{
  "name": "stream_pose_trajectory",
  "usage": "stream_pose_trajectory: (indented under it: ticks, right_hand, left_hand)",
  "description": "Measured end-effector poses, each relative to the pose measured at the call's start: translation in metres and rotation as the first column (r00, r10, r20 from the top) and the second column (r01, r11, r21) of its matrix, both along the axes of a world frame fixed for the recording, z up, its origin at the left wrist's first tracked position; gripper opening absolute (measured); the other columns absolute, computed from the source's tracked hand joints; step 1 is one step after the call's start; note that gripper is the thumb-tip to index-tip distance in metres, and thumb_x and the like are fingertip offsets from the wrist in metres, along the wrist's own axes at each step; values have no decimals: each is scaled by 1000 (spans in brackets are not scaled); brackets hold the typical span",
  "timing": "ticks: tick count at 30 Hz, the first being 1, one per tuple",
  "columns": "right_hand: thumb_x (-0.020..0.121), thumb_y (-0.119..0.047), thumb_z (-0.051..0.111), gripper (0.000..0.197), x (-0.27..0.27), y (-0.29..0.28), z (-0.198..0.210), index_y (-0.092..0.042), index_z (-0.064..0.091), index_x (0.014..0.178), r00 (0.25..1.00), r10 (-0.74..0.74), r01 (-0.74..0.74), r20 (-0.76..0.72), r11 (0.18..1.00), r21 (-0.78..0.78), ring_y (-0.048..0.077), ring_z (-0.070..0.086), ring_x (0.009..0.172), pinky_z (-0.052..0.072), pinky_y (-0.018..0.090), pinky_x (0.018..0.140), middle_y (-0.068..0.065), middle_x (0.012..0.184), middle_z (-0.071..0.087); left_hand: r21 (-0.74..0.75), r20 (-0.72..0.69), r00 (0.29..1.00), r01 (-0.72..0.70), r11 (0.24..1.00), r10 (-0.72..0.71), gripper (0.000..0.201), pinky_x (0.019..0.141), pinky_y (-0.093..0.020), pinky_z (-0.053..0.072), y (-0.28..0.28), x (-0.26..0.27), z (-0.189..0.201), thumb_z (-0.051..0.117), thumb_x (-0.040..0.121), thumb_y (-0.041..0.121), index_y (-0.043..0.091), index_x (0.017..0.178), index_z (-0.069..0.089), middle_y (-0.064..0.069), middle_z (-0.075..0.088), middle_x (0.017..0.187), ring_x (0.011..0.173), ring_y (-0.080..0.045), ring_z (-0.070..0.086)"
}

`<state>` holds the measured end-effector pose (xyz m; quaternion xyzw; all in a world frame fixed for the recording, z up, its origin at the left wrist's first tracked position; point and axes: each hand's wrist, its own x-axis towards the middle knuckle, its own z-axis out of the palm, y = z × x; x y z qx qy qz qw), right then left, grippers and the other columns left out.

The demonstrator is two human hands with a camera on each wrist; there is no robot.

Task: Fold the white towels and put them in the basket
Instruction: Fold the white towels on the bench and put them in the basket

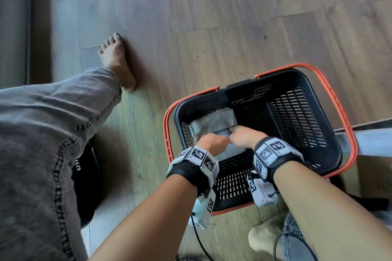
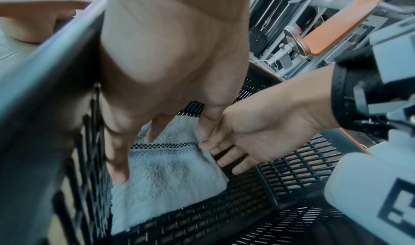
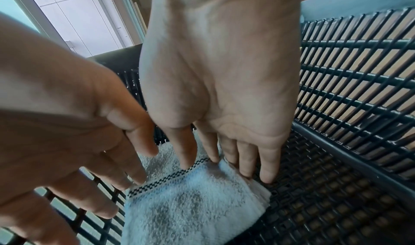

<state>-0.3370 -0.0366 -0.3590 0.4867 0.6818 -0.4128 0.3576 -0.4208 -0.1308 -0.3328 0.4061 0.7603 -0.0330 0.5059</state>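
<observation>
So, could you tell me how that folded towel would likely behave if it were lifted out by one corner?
The towel looks like soft terry, so it would probably sag and unfold. Its stacked layers appear loose, likely slipping apart. It seems light, unlikely to shift the basket.

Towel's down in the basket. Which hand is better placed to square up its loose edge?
Right, probably. The right hand has its fingertips along the folded towel's layered edge; the left hand sits at the basket wall side.
</observation>
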Motion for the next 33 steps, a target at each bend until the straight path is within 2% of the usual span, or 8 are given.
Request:
stream_pose_trajectory:
  ticks: [3,5,8,12,18,23,27,33]
  right_hand:
    - [98,-18,44,54,1,1,0,-7,37,150,1000,-4,4,-27,1000,-13,30,51,127,45,35,101,16,149,46]
    - [98,-16,44,48,2,2,1,-8,44,146,992,-92,94,-84,996,12,26,58,106,48,31,84,14,136,56]
    - [94,-21,50,38,1,7,18,-8,59,129,969,-175,192,-172,978,87,25,59,102,47,33,85,11,122,62]
    - [90,-20,53,20,-3,14,75,-14,56,72,909,-216,291,-356,942,170,23,54,75,49,38,76,7,76,58]
    - [87,-22,52,25,16,4,187,-4,65,76,769,-295,459,-566,872,169,39,72,84,59,51,83,22,84,75]
    - [83,-25,55,23,55,-28,260,-7,67,76,672,-298,543,-678,821,178,31,74,77,61,50,80,6,66,73]
    - [88,-26,55,29,92,-57,307,-2,70,85,623,-284,588,-729,784,197,28,72,71,60,47,83,1,66,72]
    - [80,-33,55,26,132,-87,349,-13,69,70,532,-253,669,-808,710,218,27,74,71,59,51,83,3,67,75]
  left_hand:
    - [-15,151,895,-423,906,420,35,61,-5,47,0,0,-3,41,99,12,-7,125,55,-18,57,131,88,-16,55]
    - [-19,76,920,-384,923,385,40,46,-12,40,0,0,4,45,94,24,-5,117,62,-21,63,123,88,-22,58]
    - [0,86,932,-354,935,353,39,75,-32,48,0,2,19,47,93,26,-3,110,65,-20,66,114,106,-35,63]
    - [54,78,959,-276,960,272,37,68,-29,43,2,7,50,49,89,32,2,107,63,-17,67,111,97,-30,64]
    - [190,-14,966,-252,949,260,33,64,-26,43,-5,12,147,55,80,40,10,89,66,-12,70,95,92,-29,68]
    - [297,-84,968,-202,933,236,43,69,-29,51,-22,24,230,52,77,40,7,101,67,-12,72,93,88,-31,71]
    - [431,-94,960,-199,880,263,39,56,-25,52,-41,38,287,52,76,36,3,84,71,-11,73,75,61,-25,68]
    - [628,-107,945,-176,758,308,37,70,-41,62,-63,64,339,47,63,35,8,74,70,-9,74,76,67,-29,70]
